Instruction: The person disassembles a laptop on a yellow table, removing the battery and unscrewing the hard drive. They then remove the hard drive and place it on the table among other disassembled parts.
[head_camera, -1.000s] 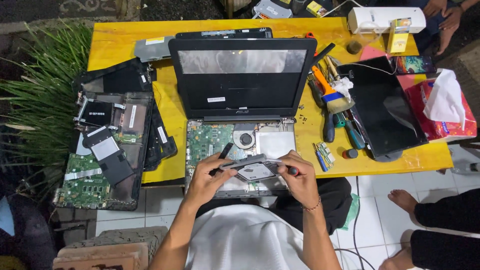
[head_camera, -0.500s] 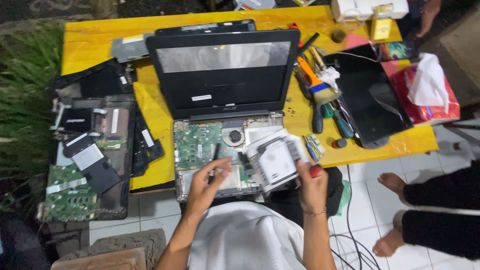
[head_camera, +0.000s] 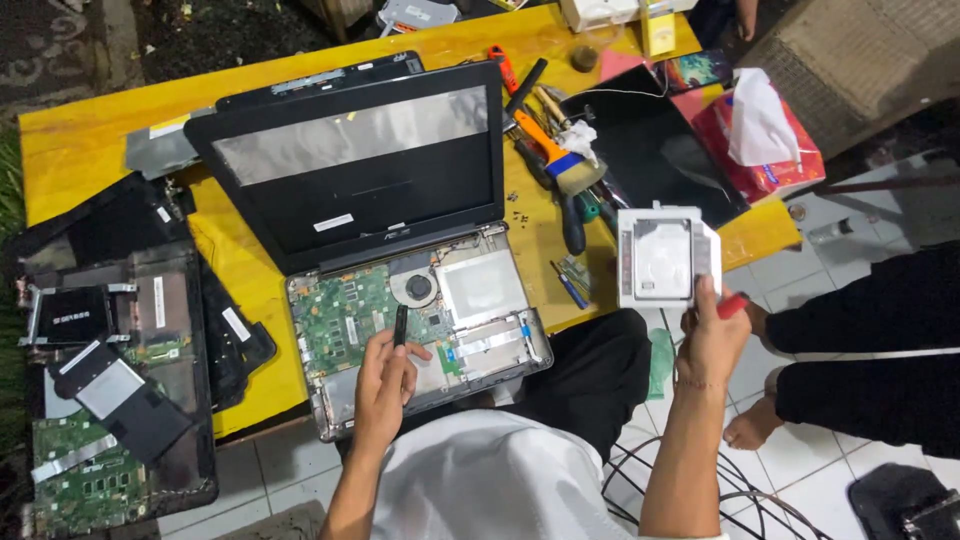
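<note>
My right hand (head_camera: 712, 345) is pinching the silver drive caddy (head_camera: 662, 258) by its near edge, holding it up off the right side of the table (head_camera: 90, 140). Left hand (head_camera: 385, 385) grips a black screwdriver (head_camera: 400, 325) over the opened laptop (head_camera: 420, 320). The caddy looks light, stiff thin metal, probably bends easily, so I'd hold the side rails, not the flat middle

A white shirt is worn over the torso, black trousers over the legs. Both forearms are left bare, and a thin band is seen below the right hand (head_camera: 712, 345), at the wrist.
</note>
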